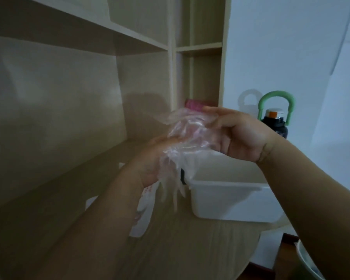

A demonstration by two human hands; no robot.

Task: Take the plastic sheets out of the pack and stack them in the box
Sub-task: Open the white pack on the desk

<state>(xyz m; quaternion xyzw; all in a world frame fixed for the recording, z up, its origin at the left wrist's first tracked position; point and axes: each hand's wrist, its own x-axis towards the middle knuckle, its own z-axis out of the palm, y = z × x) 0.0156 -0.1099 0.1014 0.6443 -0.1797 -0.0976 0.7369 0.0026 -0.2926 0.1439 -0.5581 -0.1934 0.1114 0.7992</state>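
Holding a crumpled bunch of clear plastic sheets (pixel 185 138) between both hands, we have them raised above the worktop (pixel 170 239). Our left hand (pixel 150 158) comes from below, palm turned up, and the thin film lies over its fingers and hangs down from it in loose strips; the picture is blurred here, so we cannot tell how tightly these fingers close. Our right hand (pixel 238 134) comes from the right side, with the thumb on top and the fingers under the film, so it pinches the upper edge of the sheets. Under the left wrist we see the pack (pixel 143 209), a white flat bag with some red print, which lies on the worktop and is partly hidden by the arm. Just beside the hanging sheets, to the right, stands the white plastic box (pixel 230 199), open on top; what is inside we cannot see from this angle. Behind the right hand there is a dark bottle (pixel 275 122) with a green loop handle, near the white wall. Behind the hands, a pink object (pixel 192 105) sits in the narrow compartment of the wooden shelf unit (pixel 89 77).
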